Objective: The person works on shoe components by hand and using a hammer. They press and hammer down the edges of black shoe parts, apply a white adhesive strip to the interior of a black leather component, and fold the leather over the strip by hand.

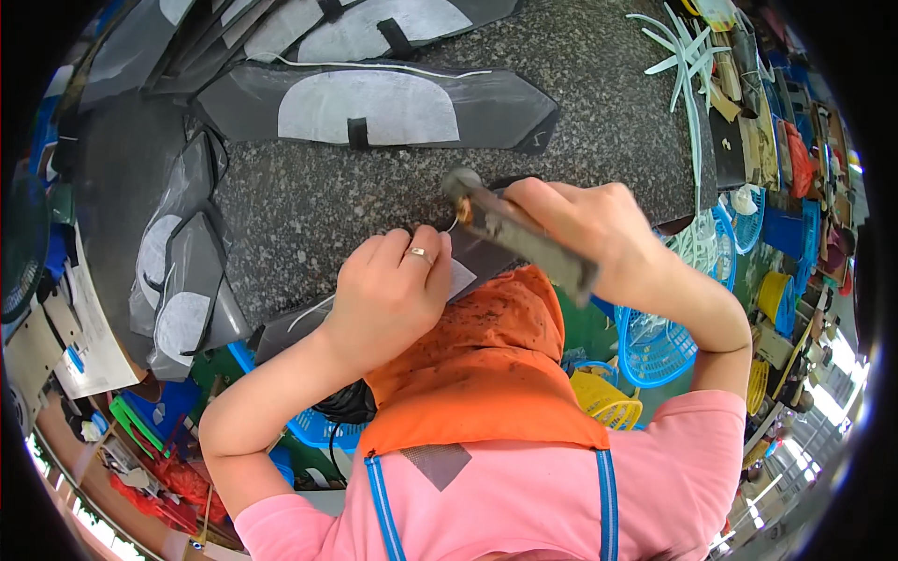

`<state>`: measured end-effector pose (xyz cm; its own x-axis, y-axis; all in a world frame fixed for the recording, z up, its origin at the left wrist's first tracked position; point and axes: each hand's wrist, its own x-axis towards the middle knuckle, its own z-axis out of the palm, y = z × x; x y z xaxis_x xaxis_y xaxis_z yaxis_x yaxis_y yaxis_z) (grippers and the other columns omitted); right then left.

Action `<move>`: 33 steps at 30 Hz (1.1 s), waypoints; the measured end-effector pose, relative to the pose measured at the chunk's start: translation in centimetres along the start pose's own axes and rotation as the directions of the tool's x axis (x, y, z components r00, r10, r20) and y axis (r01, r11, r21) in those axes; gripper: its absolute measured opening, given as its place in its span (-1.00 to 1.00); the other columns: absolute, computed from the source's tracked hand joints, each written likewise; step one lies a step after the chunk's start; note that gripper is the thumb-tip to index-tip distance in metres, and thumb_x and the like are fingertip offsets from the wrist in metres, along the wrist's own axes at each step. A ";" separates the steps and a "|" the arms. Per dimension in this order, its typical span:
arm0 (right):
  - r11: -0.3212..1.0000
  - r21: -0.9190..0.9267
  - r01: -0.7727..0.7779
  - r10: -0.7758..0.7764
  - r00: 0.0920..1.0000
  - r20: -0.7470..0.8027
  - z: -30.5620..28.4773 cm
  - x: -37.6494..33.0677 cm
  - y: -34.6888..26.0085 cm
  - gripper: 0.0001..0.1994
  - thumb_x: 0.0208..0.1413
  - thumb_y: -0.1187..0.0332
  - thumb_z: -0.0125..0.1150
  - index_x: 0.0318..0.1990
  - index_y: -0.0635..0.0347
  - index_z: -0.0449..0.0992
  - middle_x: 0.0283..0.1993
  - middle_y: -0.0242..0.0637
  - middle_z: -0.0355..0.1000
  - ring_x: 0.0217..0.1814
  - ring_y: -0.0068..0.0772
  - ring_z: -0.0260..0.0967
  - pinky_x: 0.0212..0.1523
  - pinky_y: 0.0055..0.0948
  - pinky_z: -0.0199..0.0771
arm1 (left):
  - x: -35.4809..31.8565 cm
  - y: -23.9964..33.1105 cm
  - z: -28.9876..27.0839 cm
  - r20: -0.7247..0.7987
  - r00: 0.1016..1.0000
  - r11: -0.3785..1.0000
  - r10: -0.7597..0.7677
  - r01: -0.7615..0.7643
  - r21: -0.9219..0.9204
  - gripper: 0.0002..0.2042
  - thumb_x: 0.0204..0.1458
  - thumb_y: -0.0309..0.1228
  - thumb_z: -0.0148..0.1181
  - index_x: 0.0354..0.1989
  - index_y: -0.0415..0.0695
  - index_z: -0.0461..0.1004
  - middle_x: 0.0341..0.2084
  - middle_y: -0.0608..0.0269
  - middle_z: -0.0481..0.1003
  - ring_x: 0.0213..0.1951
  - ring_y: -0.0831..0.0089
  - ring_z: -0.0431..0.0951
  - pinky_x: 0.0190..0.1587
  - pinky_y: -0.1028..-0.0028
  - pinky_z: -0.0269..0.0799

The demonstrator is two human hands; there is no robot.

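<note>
At the near edge of the speckled stone worktop, my left hand presses down with curled fingers on a dark grey flat piece with a white patch. A thin white cord lies along that piece and shows again by my fingertips. My right hand is closed around a worn hammer, tilted across the piece just right of my left fingers. Its rounded end points away from me; my hand hides part of the grip. Beyond both hands lies a similar grey piece with a white patch and black tab.
More grey pieces lie at the left, others in a stack at the far side. Pale green strips hang over the right edge. Blue baskets and a yellow basket stand below. An orange apron covers my lap.
</note>
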<state>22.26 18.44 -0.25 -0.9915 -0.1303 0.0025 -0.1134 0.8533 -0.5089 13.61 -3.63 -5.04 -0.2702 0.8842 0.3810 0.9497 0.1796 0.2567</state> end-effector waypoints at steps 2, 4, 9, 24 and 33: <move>0.998 -0.051 -0.032 0.041 0.980 0.196 -0.3 0.2 -1.2 -0.80 0.15 0.22 0.18 -0.26 0.10 0.36 -0.55 -0.25 0.45 -0.51 -0.09 0.50 -0.54 -0.15 0.49 | 0.3 -0.4 -0.8 0.101 0.991 0.994 -0.092 0.098 -0.058 -0.90 -0.09 -0.50 0.29 -0.43 -0.17 0.48 -0.43 0.20 0.44 -0.45 0.28 0.48 -0.48 0.33 0.40; 0.990 -0.002 -0.138 0.134 0.963 0.235 -2.1 -0.4 -0.9 -0.80 0.12 0.29 0.22 -0.20 0.15 0.40 -0.47 -0.19 0.45 -0.43 -0.05 0.49 -0.45 -0.21 0.47 | 1.3 -1.3 -1.1 0.262 0.928 0.932 -0.263 0.315 -0.181 -0.86 -0.03 -0.44 0.28 -0.45 -0.13 0.41 -0.46 0.20 0.46 -0.41 0.20 0.54 -0.46 0.27 0.42; 0.915 0.069 -0.399 0.396 0.917 0.046 -4.3 -1.8 0.5 -0.79 0.17 0.43 0.25 -0.07 0.23 0.44 -0.41 -0.12 0.45 -0.47 -0.18 0.41 -0.41 -0.33 0.36 | 6.4 -2.3 1.9 0.181 0.956 0.933 -0.232 0.271 -0.236 -0.85 0.00 -0.36 0.29 -0.43 -0.11 0.44 -0.45 0.18 0.47 -0.40 0.13 0.54 -0.37 0.22 0.46; 0.960 0.087 -0.265 0.254 0.960 0.119 -2.2 -2.1 3.0 -0.82 0.16 0.33 0.19 -0.16 0.12 0.36 -0.48 -0.15 0.42 -0.43 0.04 0.42 -0.45 -0.17 0.40 | 4.9 -2.5 1.4 0.124 0.976 0.892 -0.177 0.213 -0.398 -0.77 -0.10 -0.56 0.17 -0.22 -0.20 0.58 -0.52 0.19 0.40 -0.53 0.25 0.49 -0.50 0.36 0.39; 0.904 0.090 -0.417 0.400 0.902 0.159 -3.5 -1.9 2.7 -0.76 0.16 0.47 0.23 -0.04 0.32 0.45 -0.39 -0.15 0.47 -0.46 -0.47 0.43 -0.38 -0.49 0.39 | 7.4 -1.9 2.7 0.046 0.995 0.996 0.089 -0.089 -0.004 -0.90 -0.22 -0.48 0.15 -0.47 -0.15 0.44 -0.50 0.29 0.41 -0.49 0.40 0.51 -0.45 0.46 0.44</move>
<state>23.57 22.74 1.45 -0.9299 0.1437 -0.3386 0.3169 0.7804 -0.5390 10.23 3.77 -5.08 -0.1768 0.9156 0.3610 0.9693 0.0983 0.2254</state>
